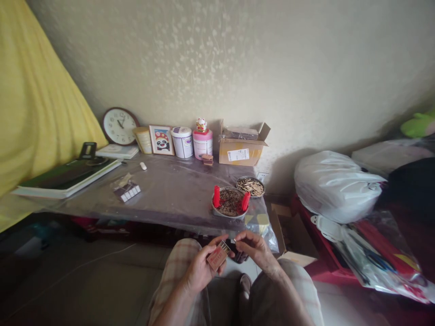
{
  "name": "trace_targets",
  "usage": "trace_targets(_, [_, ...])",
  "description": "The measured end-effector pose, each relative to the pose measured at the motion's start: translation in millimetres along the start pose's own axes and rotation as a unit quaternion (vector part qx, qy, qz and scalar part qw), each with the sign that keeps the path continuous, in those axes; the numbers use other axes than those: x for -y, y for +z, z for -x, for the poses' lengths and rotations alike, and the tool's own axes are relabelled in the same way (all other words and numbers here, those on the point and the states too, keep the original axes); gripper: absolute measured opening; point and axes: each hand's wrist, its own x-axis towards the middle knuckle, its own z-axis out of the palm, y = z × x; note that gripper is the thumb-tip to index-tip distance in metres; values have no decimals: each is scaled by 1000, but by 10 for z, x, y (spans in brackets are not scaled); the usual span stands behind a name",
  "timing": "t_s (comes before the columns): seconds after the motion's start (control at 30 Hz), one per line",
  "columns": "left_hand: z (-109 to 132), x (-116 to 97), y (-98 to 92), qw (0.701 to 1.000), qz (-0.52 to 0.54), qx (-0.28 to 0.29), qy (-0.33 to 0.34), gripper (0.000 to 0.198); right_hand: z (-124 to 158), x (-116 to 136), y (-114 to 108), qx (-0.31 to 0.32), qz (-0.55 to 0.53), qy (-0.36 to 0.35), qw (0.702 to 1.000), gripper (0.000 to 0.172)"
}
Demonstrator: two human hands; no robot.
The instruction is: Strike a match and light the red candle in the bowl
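My left hand [200,267] is wrapped round a small reddish-brown matchbox [216,259], its tray slid partly out with matches showing at the upper end. Close beside that end, my right hand [255,248] pinches a matchstick between thumb and fingertips; only a short pale bit of it shows. Both hands are above my lap, in front of the table edge. Beyond them on the table stands a round tin [228,215] of dark grainy filling with a red candle [216,196] at its left and another red candle [245,202] at its right. Behind it, a second round tin holds many loose matchsticks [250,186].
On the plastic-covered table [176,190] lie a pack of matchboxes [128,191] and a large book [68,179]. A clock [119,127], canisters [182,142] and a cardboard box [239,151] line the wall. White bags [336,185] are piled at right.
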Motion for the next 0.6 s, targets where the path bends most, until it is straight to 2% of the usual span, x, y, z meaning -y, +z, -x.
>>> trace_targets(0.13, [17,-45,31,1000,20,-16,1,36,-26,-30,1,-14,29,-31,999,29])
trace_targets(0.27, [18,-58,31,1000,11,-24,1,34,-36,-65,-19,-33,103,-59,992,29])
trace_targets(0.43, [-15,17,-17,998,-39,-48,31,34,-30,-55,-27,-59,207,-134,967,24])
trace_targets(0.6, [-72,95,-65,993,-86,-66,55,36,-19,-37,7,-30,268,-188,944,18])
